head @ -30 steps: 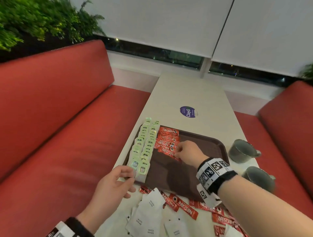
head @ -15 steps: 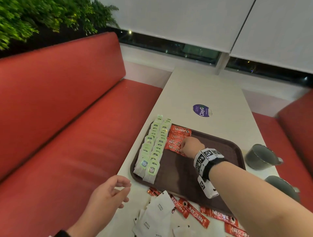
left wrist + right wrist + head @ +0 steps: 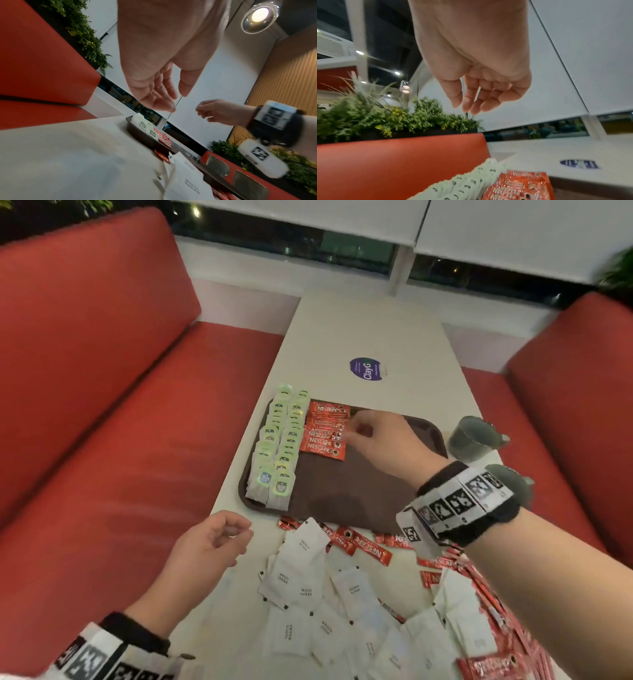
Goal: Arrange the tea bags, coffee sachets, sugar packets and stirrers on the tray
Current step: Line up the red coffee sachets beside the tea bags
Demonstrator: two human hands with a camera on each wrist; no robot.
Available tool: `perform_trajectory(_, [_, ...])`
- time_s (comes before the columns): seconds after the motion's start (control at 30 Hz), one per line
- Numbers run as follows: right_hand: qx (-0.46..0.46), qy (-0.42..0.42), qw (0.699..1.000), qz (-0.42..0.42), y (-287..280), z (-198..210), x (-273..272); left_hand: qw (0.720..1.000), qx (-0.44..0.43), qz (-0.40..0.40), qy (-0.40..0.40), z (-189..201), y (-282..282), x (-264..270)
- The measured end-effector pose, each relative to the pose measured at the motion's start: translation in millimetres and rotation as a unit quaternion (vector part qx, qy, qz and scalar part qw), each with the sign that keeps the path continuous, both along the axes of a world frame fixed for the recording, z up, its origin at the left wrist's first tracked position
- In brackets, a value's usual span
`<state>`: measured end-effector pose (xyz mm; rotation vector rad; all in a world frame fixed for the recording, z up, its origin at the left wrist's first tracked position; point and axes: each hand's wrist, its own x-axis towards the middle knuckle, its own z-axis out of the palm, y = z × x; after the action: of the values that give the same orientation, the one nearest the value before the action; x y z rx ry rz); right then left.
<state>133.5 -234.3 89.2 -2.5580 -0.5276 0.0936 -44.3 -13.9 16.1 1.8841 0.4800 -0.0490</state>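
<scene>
A brown tray (image 3: pixel 342 494) lies on the white table. Two rows of green-tagged tea bags (image 3: pixel 279 440) fill its left side. A stack of red coffee sachets (image 3: pixel 325 429) lies beside them. My right hand (image 3: pixel 354 433) hovers just right of that stack with fingers loosely curled; the right wrist view shows the hand (image 3: pixel 467 106) empty above the sachets (image 3: pixel 518 188). My left hand (image 3: pixel 234 534) hangs over the table's left edge near the tray's front-left corner, relaxed and holding nothing. Loose white sugar packets (image 3: pixel 305 580) and more red sachets (image 3: pixel 371 547) lie in front of the tray. I see no stirrers.
Two grey cups (image 3: pixel 474 440) (image 3: pixel 517 484) stand right of the tray, the nearer one partly behind my right wrist. A purple round sticker (image 3: pixel 365 368) marks the table beyond the tray. Red bench seats (image 3: pixel 102 405) flank the table on both sides.
My right hand has lifted off the sachet stack and moved slightly right. My left hand has drawn back from the tea bag row to the table's edge. The view tilted down.
</scene>
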Motion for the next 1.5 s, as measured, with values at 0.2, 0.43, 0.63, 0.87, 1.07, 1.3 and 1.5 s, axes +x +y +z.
perform_trajectory(0.2, [-0.033,0.081,0.995,-0.04,-96,7,-99,0.988,0.084,-0.132,-0.008,-4,-14,-11])
perform_trajectory(0.43, [-0.218,0.148,0.953,-0.15,-197,-35,-175,0.927,0.177,-0.33,-0.016,5,-71,-13])
perform_trajectory(0.63, [-0.203,0.163,0.954,-0.152,-210,-57,-214,0.853,0.224,-0.468,-0.058,-4,-123,-7])
perform_trajectory(0.87, [-0.309,0.131,0.942,-0.022,-198,-80,-211,0.781,0.302,-0.547,-0.008,-24,-125,-6])
perform_trajectory(1.07, [-0.286,0.078,0.955,0.0,-192,-94,-206,0.787,0.296,-0.541,-0.022,-34,-114,-5])
perform_trajectory(1.3, [-0.121,0.096,0.986,-0.064,-179,-79,-198,0.825,0.27,-0.491,-0.072,-22,-124,-1])
perform_trajectory(1.5, [0.263,0.145,0.949,-0.095,-122,-45,-184,0.857,0.167,-0.478,-0.098,9,-159,3])
